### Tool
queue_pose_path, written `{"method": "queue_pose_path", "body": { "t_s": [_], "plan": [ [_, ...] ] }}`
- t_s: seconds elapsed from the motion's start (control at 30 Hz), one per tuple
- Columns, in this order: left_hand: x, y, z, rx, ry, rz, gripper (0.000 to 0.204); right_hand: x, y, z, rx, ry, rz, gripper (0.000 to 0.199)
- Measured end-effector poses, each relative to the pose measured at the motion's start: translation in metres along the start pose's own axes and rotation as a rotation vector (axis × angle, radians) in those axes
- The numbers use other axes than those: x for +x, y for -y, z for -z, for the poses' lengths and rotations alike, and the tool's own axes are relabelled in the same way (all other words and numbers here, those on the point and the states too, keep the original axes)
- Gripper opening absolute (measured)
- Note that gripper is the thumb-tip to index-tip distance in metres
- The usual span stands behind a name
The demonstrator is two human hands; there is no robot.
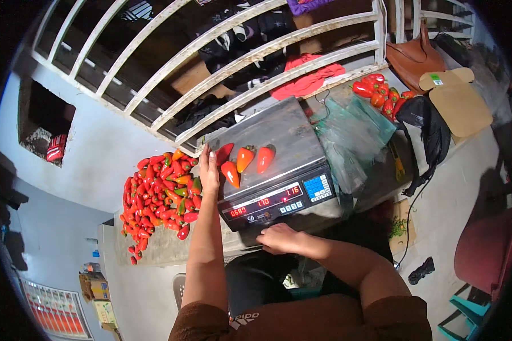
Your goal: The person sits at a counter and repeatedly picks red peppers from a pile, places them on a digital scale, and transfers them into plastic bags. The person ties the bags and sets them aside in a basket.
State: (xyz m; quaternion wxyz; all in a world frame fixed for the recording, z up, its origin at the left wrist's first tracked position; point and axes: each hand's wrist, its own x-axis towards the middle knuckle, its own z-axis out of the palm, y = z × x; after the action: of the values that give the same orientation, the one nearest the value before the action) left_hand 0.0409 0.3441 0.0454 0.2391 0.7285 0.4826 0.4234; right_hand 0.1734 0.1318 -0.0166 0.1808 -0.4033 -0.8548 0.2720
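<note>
Head view: left hand (209, 169) lies flat and open, fingers stretched at the left edge of the scale pan (279, 133), fingertips touching or just beside a red pepper (224, 152). Three more peppers (246, 159) sit on the pan just right of that hand. Right hand (280, 237) rests loosely curled, holding nothing, on the front edge of the digital scale (279, 202), below its display. Judgement: weighing reads best with both hands lifted clear of pan and housing. Pepper pile (162, 196) lies on the tabletop (165, 244) left of the left hand, near the edge. Green plastic bags (352, 136) crowd the right side; free room is mostly on the pan's back half.
</note>
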Motion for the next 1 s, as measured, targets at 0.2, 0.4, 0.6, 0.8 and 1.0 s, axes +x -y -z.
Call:
{"method": "queue_pose_path", "body": {
  "t_s": [0.2,0.4,0.6,0.8,1.0],
  "plan": [
    [0.003,-0.015,-0.001,-0.054,0.038,0.045,0.052,-0.004,0.001,0.014,-0.003,-0.038,0.020,0.014],
    [0.011,-0.026,0.005,-0.224,0.052,0.100,0.055,-0.005,-0.003,0.011,0.005,-0.104,0.014,0.013],
    [0.016,-0.027,0.011,-0.238,0.061,0.105,0.056,-0.006,-0.001,0.015,0.008,-0.114,0.018,0.013],
    [0.013,-0.025,0.012,-0.199,0.049,0.096,0.056,-0.008,-0.001,0.017,0.016,-0.119,0.014,0.013],
    [0.010,-0.030,0.011,-0.211,0.047,0.116,0.055,-0.004,-0.004,0.016,-0.016,-0.026,-0.017,0.018]
  ]
}}
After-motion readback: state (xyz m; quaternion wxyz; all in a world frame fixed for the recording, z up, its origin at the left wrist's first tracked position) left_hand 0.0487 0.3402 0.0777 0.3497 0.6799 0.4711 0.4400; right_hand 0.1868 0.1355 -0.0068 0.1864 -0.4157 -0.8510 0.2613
